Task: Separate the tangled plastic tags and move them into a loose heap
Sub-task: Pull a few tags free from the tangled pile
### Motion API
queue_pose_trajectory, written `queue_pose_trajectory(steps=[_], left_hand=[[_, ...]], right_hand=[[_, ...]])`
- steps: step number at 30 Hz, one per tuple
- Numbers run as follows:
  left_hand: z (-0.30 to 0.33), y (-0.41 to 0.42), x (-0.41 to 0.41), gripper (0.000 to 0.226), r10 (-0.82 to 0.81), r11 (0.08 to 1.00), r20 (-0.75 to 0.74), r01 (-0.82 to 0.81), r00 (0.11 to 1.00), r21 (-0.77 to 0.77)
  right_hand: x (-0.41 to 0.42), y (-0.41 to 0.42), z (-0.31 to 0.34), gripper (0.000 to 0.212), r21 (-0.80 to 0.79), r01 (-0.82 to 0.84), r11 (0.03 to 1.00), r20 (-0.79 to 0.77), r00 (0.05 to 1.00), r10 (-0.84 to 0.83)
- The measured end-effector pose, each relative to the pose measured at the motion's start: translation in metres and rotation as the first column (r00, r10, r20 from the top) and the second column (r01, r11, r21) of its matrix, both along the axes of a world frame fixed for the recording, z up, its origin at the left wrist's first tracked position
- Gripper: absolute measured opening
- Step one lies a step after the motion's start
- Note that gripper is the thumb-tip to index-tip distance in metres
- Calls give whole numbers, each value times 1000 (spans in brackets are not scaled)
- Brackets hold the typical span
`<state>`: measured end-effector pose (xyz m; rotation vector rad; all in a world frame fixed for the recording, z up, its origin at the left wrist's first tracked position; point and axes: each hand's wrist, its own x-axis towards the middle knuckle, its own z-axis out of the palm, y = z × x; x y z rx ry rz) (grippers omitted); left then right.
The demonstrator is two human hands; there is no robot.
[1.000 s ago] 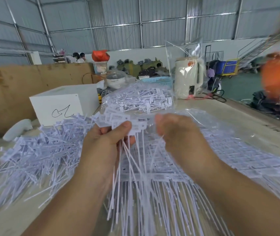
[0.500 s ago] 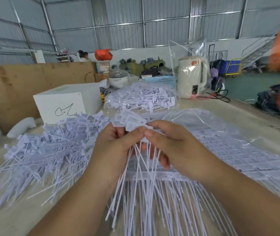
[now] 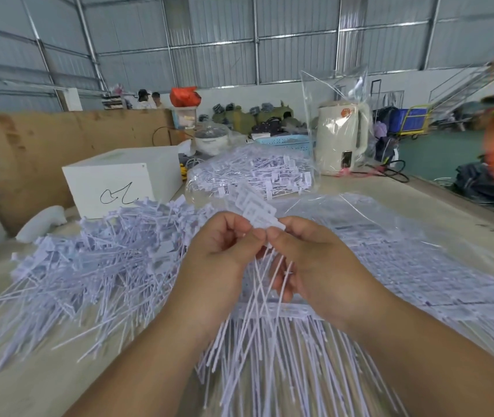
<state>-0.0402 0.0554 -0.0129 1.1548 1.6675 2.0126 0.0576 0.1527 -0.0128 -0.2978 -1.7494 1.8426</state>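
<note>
Closer now, both hands [image 3: 265,254] pinch tags [image 3: 257,210] between them.

On the tabletop [image 3: 438,206] a loose heap of tags [image 3: 95,266] lies left of both hands, a box [image 3: 125,176] behind it, bagged tags [image 3: 251,173] farther back, a kettle [image 3: 342,136] to their right.

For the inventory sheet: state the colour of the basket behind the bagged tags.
Light blue, with a lattice-pattern wall; the basket shows in the head view.
</note>
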Motion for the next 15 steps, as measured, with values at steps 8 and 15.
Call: queue_pose_trajectory(steps=[8, 15], left_hand=[[3, -3, 3, 19, -34, 998, 17, 35, 999, -56], [1, -3, 3, 18, -78, 995, 51, 81, 996, -58]], right_hand=[[4, 5, 4, 13, -122, -12, 992, -47, 999, 6], [4, 5, 1, 8, -165, -22, 986, -30, 999, 17]])
